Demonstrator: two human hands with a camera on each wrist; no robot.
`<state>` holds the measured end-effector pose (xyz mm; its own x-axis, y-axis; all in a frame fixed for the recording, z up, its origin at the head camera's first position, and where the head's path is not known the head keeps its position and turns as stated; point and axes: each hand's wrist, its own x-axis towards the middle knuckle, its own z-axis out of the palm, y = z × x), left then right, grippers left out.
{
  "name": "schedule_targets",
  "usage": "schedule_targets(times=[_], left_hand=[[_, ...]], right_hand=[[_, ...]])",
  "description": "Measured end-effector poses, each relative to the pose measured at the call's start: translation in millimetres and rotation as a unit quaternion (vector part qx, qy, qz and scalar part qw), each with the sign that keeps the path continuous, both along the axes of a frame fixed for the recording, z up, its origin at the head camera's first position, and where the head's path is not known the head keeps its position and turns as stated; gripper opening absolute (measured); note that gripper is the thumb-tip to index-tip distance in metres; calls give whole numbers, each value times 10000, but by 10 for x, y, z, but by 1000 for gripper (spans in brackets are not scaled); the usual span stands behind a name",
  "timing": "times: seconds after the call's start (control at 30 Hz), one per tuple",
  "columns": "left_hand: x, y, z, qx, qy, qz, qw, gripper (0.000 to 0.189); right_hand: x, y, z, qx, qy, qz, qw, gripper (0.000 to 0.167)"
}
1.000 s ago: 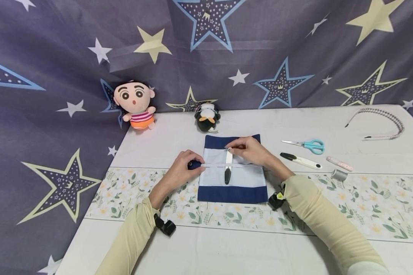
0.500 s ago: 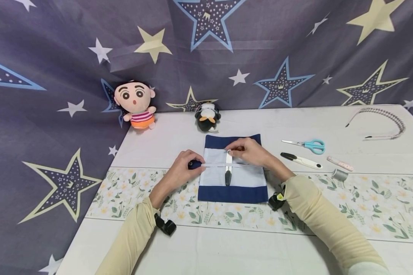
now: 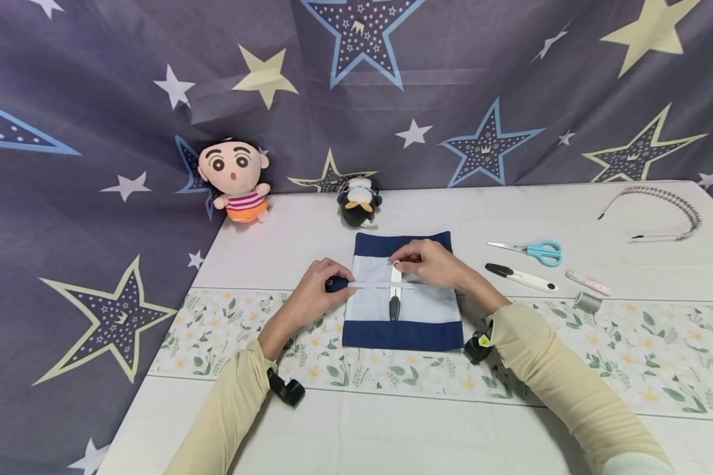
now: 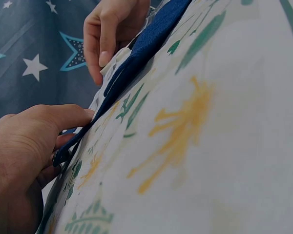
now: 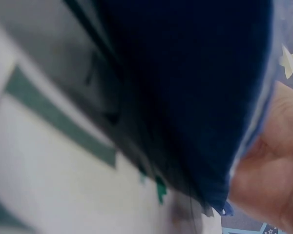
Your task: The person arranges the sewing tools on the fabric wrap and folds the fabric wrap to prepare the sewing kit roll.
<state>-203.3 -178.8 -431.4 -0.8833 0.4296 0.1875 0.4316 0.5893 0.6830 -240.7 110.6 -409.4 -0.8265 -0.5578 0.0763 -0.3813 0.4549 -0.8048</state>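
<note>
1. On the bench (image 3: 344, 429), a navy-and-white cloth (image 3: 428, 307) lies spread, a white strap (image 3: 371, 285) running across it.
2. A black-and-white tool (image 3: 395, 297) lies mid-cloth, crossing the strap, black end toward the person.
3. Left hand (image 3: 319, 287): grip closed, pinching the cloth's left edge.
4. Right hand (image 3: 430, 262): grip closed, thumb and finger pinching the tool's white end.
5. Rightward lie scissors (image 3: 536, 251) and a spool (image 3: 588, 302).
</note>
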Motion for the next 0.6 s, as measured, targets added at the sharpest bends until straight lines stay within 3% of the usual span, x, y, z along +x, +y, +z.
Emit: schedule_targets(times=[0.6], left_hand=[[0,-8,-8,2,3,-18,10000,17]], right_hand=[[7,39,22,38,85,-92,9999,21]])
